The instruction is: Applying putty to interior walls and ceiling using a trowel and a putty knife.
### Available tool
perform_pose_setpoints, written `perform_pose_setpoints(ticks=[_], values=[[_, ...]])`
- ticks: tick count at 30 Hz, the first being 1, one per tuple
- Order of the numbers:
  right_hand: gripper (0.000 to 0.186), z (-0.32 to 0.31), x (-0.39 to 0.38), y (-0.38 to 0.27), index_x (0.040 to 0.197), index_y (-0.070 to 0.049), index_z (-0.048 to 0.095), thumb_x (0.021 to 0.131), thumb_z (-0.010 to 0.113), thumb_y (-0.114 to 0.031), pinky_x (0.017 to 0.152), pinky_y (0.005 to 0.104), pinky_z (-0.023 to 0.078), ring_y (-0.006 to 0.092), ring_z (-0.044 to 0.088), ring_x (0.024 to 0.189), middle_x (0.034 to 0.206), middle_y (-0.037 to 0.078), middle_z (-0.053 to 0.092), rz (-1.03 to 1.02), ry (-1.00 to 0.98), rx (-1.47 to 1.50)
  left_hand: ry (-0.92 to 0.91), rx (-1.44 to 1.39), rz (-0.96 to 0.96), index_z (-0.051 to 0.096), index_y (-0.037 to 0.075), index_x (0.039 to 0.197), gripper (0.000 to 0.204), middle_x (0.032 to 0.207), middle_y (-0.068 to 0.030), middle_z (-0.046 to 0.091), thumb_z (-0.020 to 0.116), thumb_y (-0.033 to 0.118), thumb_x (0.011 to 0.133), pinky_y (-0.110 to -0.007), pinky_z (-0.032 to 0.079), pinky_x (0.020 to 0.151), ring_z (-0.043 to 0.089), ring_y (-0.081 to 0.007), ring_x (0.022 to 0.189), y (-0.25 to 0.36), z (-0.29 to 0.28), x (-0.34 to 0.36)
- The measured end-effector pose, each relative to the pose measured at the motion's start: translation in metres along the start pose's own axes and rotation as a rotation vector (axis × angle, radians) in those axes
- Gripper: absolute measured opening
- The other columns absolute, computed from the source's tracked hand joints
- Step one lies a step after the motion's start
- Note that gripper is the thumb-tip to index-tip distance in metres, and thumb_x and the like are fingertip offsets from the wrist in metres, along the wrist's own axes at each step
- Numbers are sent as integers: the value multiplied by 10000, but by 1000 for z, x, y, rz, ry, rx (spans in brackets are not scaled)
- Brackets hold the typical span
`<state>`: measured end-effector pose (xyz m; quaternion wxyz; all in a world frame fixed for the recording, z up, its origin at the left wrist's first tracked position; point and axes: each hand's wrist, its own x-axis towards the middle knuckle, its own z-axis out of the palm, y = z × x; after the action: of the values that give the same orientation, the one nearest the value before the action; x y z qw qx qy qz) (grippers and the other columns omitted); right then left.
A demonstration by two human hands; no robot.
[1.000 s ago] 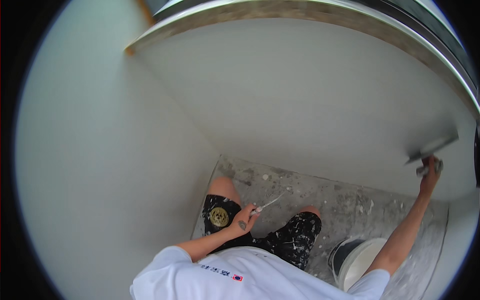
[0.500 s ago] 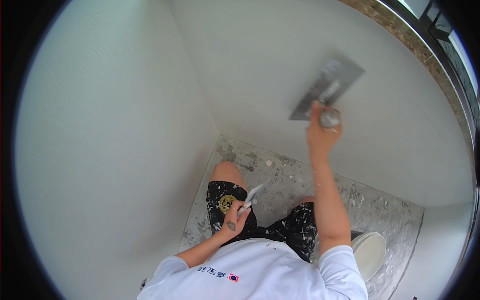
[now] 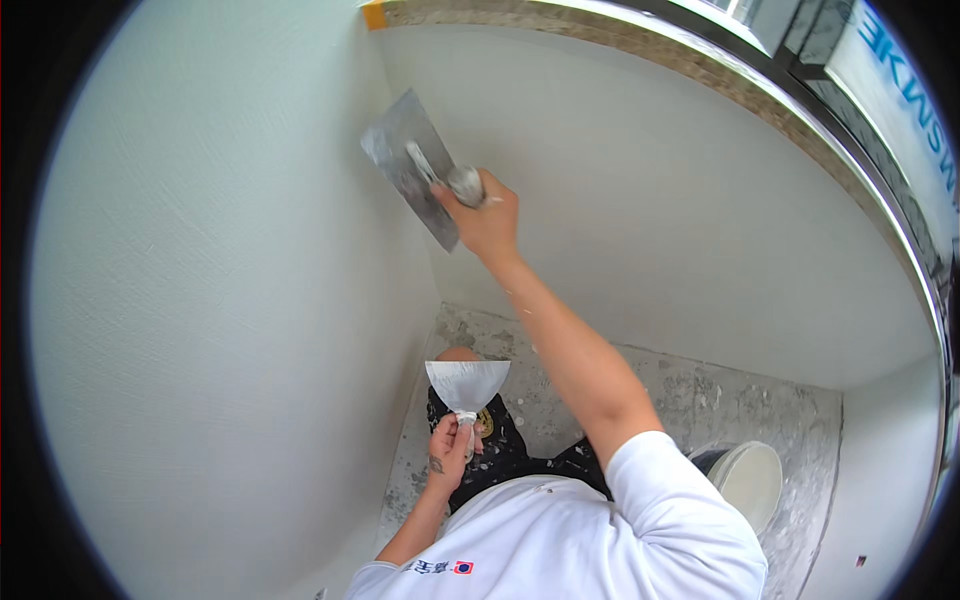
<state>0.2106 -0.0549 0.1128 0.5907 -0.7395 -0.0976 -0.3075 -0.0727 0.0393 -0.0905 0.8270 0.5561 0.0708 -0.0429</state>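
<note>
"What changes across the last second?"

"The trowel [image 3: 395, 150], a moment ago out over the far wall [image 3: 650, 200] and before that near its right end, now reaches the corner beside the left wall [image 3: 200, 300]. The person's bare forearm stretches diagonally across."

"And the putty knife [image 3: 468, 382]?"

"Turned slimmer to the camera half a second earlier, it now shows its broad, smeared blade face, the wide edge pointing away from the body, above the paint-spattered shorts [image 3: 505, 455]."

"How do the hands grip?"

"The right hand [image 3: 487, 215] wraps its fingers around the trowel's rounded handle. The left hand [image 3: 450, 450] curls closed about the knife's handle, just below the blade."

"Is the trowel pressed to the plaster?"

"Contact cannot be told from this angle. A bucket [image 3: 726, 475] stands on the stained floor [image 3: 690, 385] to the person's right."
</note>
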Motion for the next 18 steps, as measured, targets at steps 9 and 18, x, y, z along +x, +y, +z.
perform_pose_setpoints(ticks=[9,18], values=[[519,-286,-86,32,1316,-98,457,863,709,-114,721,306,538,119,602,868,1051,7,591,221,67,834,-697,-91,-249,608,-7,1065,309,826,-58,622,486,272,1016,-251,454,534,560,-121,600,59,34,77],[242,-370,-140,13,1010,-69,642,824,753,-176,637,273,497,112,587,741,884,1,638,256,-207,281,-1153,84,-454,611,-1,1037,266,813,-55,602,523,247,1007,-257,423,502,534,-119,585,62,149,104]])
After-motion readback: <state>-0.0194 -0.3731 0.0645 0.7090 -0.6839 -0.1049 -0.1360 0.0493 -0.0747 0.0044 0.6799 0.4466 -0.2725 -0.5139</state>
